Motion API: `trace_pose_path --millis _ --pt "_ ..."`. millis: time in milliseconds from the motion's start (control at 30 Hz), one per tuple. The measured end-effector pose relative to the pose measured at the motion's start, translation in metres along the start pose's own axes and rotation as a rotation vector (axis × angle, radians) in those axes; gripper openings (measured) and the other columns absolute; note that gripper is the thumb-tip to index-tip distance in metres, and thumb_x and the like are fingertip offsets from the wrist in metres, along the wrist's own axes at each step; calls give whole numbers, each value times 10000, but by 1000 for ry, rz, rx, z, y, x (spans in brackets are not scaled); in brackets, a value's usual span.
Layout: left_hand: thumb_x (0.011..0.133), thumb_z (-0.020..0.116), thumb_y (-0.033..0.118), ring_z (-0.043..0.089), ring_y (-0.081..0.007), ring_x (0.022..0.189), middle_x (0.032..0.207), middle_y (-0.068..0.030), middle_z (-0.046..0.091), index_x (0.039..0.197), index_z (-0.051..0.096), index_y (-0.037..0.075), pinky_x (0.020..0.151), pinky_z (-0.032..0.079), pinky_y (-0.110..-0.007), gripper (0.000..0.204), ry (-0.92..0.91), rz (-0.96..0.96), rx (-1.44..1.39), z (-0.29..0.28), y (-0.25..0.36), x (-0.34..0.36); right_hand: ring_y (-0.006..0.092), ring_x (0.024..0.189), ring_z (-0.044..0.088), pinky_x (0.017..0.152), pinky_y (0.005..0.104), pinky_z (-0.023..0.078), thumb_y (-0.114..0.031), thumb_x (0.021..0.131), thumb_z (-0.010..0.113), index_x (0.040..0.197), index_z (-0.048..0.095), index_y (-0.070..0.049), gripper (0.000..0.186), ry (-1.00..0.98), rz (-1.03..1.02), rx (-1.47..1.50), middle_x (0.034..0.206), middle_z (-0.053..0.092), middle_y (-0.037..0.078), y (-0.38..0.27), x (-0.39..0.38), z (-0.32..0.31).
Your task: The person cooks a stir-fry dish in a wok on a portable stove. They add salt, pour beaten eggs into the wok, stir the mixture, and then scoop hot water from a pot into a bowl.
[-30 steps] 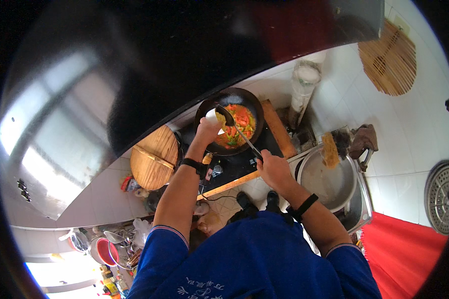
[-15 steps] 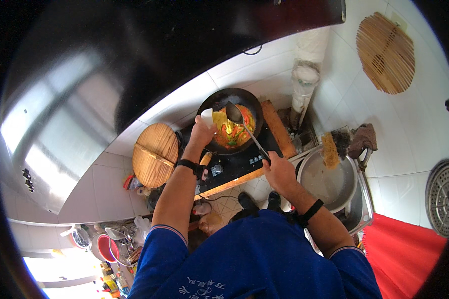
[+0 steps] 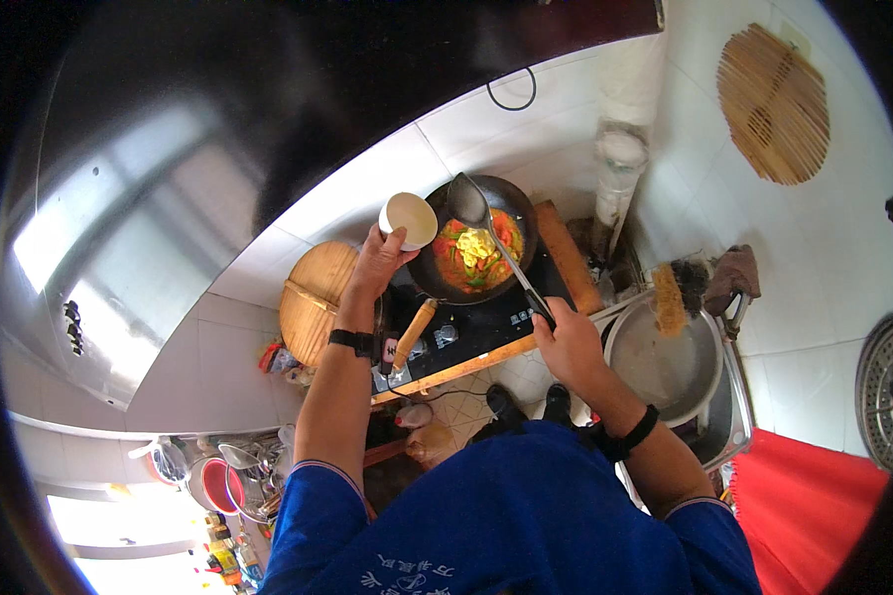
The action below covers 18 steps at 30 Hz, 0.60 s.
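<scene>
Bowl (image 3: 408, 222) in the curled left hand (image 3: 378, 262), ladle (image 3: 467, 202) in the closed right hand (image 3: 572, 343), slantwise over the wok (image 3: 509, 194)

This is a kitchen, shown by the wok (image 3: 425, 268) on a black cooktop (image 3: 479, 335), tiled walls (image 3: 794, 317) and, overhead, probably a range hood (image 3: 298, 109).

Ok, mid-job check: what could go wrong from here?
The wooden handle of the wok points back toward the person, near the left wrist's black wristband; a knock might tilt the wok.
The left hand holds the white bowl one-handed beside the wok's rim, so it could slip or bump.
The ladle in the right hand is above the food; drips might splash.
</scene>
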<state>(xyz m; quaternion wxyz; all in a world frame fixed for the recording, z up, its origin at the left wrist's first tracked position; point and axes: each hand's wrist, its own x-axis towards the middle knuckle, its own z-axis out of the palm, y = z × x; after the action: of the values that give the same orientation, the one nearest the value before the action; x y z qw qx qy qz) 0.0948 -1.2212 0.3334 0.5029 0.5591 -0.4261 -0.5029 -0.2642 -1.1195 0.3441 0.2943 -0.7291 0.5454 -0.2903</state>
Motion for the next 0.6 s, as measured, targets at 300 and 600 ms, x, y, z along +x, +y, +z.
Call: trace_pose_path --millis 300,600 --pt "999 659 359 626 -260 1175 1303 -192 589 1455 389 -29 957 575 -374 657 -27 58 345 4 7 -12 393 735 680 620 473 508 -231 974 637 1043 605 -39 207 -161 23 215 766 665 190 -21 -5 -5" --pt "899 736 385 640 -474 1142 1261 -345 619 1459 367 -54 930 541 -496 802 93 142 946 18 11 -6 398 673 676 567 509 514 -259 965 649 1134 583 -44 281 -17 -58 -140 736 676 166 13 7 32"
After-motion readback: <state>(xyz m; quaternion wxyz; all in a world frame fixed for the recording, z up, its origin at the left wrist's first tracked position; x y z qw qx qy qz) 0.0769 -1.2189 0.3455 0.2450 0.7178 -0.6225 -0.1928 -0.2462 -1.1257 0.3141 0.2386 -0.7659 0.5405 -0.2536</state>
